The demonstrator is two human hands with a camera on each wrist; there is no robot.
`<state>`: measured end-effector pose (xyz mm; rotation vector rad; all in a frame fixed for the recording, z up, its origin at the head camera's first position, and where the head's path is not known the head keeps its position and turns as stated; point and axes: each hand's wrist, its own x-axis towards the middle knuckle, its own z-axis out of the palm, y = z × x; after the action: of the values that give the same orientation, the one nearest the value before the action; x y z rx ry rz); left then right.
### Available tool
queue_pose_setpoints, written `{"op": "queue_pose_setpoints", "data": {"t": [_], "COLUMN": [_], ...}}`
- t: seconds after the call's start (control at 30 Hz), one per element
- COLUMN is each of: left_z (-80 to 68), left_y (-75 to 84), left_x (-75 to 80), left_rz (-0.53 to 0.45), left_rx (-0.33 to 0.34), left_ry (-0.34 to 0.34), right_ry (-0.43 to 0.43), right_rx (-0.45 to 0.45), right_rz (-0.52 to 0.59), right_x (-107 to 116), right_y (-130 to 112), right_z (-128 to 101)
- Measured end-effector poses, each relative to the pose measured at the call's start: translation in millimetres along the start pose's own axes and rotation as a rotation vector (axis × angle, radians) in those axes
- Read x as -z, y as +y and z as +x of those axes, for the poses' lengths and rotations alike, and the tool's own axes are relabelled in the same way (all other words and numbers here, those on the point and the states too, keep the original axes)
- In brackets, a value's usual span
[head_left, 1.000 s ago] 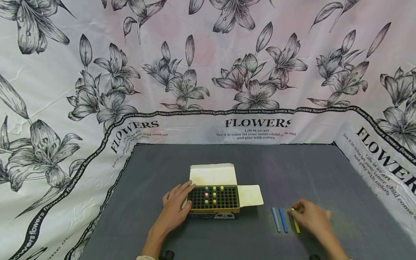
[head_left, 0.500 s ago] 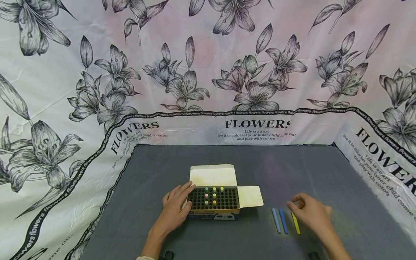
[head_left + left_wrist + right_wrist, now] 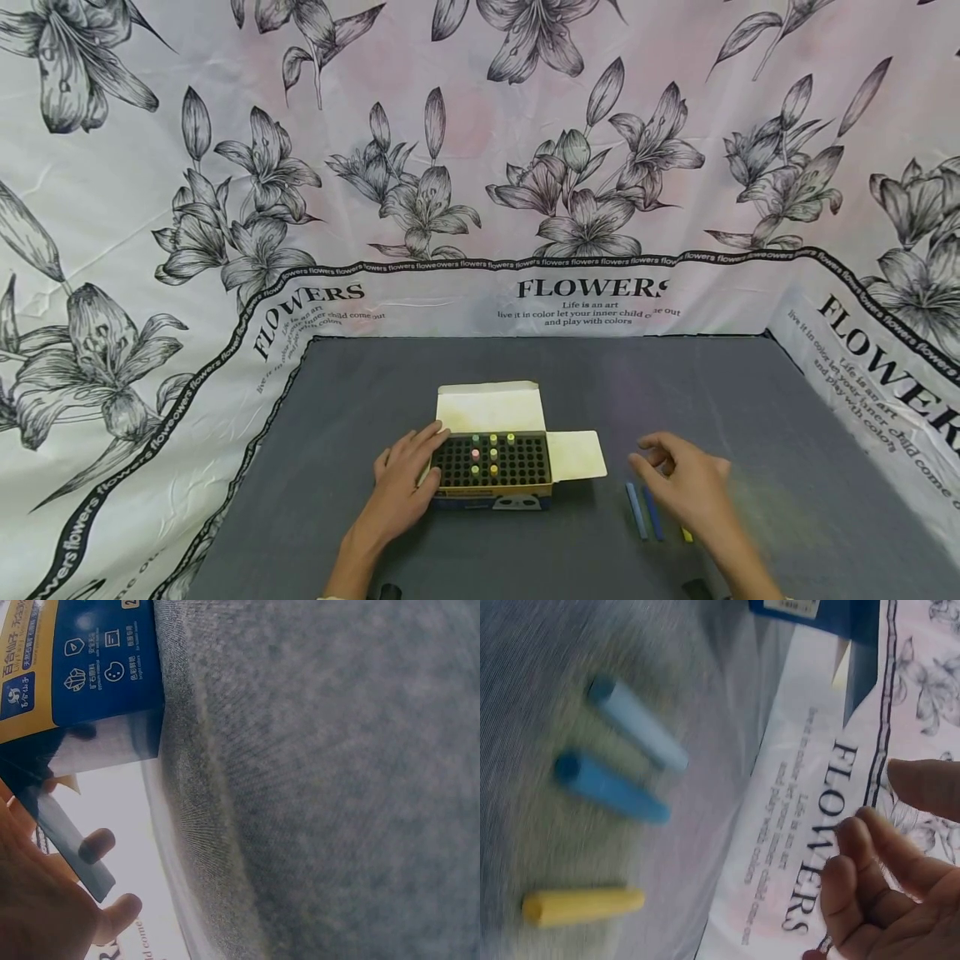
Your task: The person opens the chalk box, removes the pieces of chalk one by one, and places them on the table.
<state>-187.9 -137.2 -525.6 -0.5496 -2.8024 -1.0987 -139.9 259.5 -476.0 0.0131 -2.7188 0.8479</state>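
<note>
My left hand (image 3: 408, 475) holds the left end of an open chalk box (image 3: 487, 493), fingers near its back corner and thumb by the front. The left wrist view shows fingers around a blue flap (image 3: 71, 844) of it. Inside is a black grid of holes, a few filled with green, yellow, pink and orange chalk ends (image 3: 493, 454). Nothing is between the loosely bent fingers of my right hand (image 3: 686, 483), raised over the table beside a light blue chalk (image 3: 641, 729), a darker blue chalk (image 3: 619, 793) and a yellow chalk (image 3: 585, 906), which it mostly hides in the head view.
The box's lid (image 3: 489, 407) stands up at the back, and a side flap (image 3: 576, 456) sticks out to the right. A dark grey table (image 3: 360, 375) ends at a white flower-printed cloth (image 3: 427, 304) behind and at the sides.
My right hand has left the yellow chalk, which it touched a second ago, and moved left and up, over the tops of the blue chalks. My left hand stays on the box.
</note>
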Motion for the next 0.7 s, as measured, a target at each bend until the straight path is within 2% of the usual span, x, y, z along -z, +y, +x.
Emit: {"op": "queue_pose_setpoints", "data": {"t": [0.17,0.3,0.53,0.7], "left_z": [-0.3,-0.8,-1.2,-1.4], "left_y": [-0.4,-0.6,-1.0,-1.3], "left_x": [0.1,0.6,0.5,0.4], "left_rz": [-0.007,-0.014,-0.031,-0.026], "left_rx": [0.004,0.003,0.013,0.015], "left_ry": [-0.004,-0.012,-0.023,-0.018], "right_ry": [0.139,0.21,0.221,0.209], "right_rx": [0.176,0.269,0.312,0.322], "right_rz": [0.146,0.2,0.245,0.239], "right_x": [-20,-39,-67,-82], "right_y": [-13,-24,-46,-64], "right_z": [3,4,9,15]}}
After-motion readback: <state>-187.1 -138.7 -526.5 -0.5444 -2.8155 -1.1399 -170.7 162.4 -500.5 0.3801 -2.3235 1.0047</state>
